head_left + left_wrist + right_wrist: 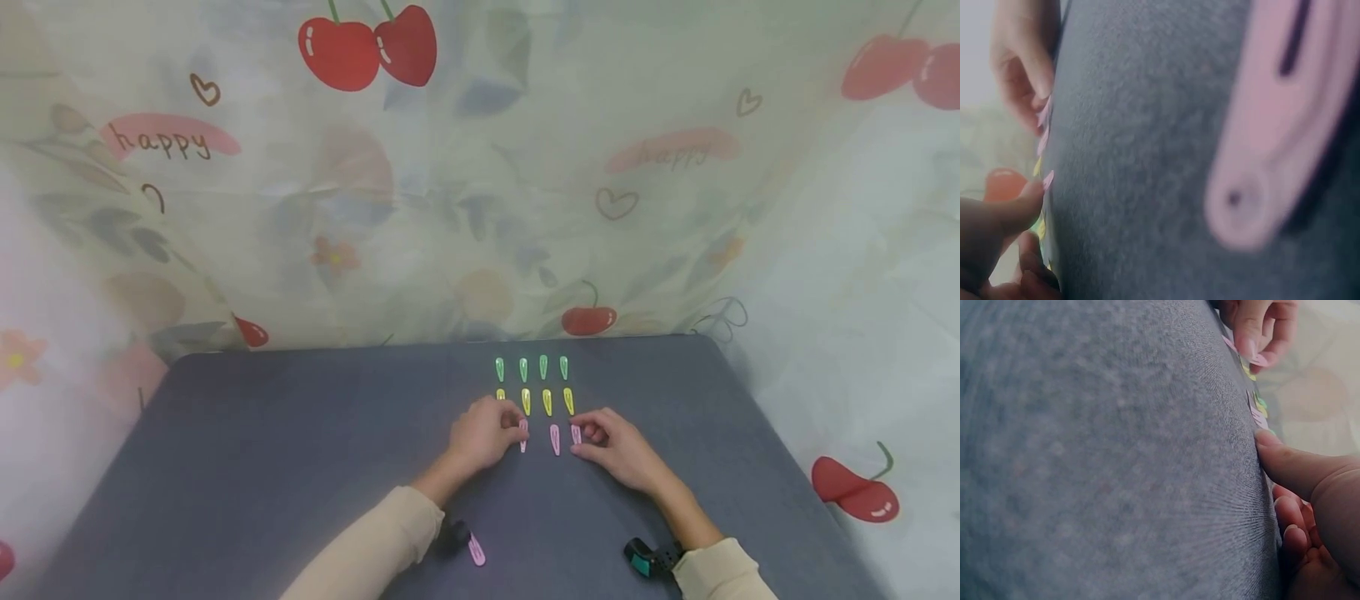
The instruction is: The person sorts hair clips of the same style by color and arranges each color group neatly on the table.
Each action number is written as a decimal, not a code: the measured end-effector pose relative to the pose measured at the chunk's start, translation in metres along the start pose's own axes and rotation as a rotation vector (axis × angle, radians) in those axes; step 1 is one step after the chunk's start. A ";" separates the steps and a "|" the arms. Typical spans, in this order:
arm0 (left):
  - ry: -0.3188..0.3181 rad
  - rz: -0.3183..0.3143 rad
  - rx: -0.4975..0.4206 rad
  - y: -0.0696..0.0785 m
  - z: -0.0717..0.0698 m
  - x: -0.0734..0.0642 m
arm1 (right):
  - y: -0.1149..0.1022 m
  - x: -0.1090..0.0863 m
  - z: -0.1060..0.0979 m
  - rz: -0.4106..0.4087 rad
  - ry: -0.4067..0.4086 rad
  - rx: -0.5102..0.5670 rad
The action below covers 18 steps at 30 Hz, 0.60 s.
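Observation:
A pink snap hair clip [523, 436] is pinched between the thumb and index finger of my left hand [483, 432]. To its right, a second pink clip [555, 440] lies flat on the table. My right hand [622, 448] pinches a third pink clip [576, 434] at the right end of this row, its thumb [1279, 456] low at the clip. Just beyond runs a row of yellow clips [547, 402], the leftmost partly covered by my left hand. Farther back stand the green clips [543, 367] in a matching row.
Another pink clip [477, 550] lies near my left wrist, large and close in the left wrist view. All rest on a dark grey table [300, 467]. A printed curtain [450, 208] hangs behind the back edge and along both sides.

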State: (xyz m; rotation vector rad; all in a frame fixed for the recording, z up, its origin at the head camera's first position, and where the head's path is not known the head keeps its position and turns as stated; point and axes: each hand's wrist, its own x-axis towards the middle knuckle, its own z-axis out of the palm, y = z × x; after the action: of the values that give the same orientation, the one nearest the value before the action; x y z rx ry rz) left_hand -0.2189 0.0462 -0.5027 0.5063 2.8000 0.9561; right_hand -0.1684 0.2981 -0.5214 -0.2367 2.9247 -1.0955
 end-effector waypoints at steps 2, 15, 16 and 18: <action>0.004 0.004 0.022 0.001 0.002 0.000 | 0.000 0.000 0.001 -0.003 -0.001 -0.001; 0.009 0.008 0.119 0.013 0.007 -0.005 | 0.001 0.001 0.001 0.005 -0.008 0.004; 0.007 0.009 0.119 0.013 0.006 -0.005 | 0.001 0.000 0.001 0.006 -0.008 0.006; 0.002 0.007 0.119 0.013 0.006 -0.005 | 0.001 0.000 0.001 0.004 -0.008 0.008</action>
State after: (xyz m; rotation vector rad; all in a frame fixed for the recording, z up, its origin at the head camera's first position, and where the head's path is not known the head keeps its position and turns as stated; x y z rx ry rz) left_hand -0.2091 0.0571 -0.4992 0.5303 2.8717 0.7950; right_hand -0.1688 0.2979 -0.5228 -0.2342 2.9118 -1.1031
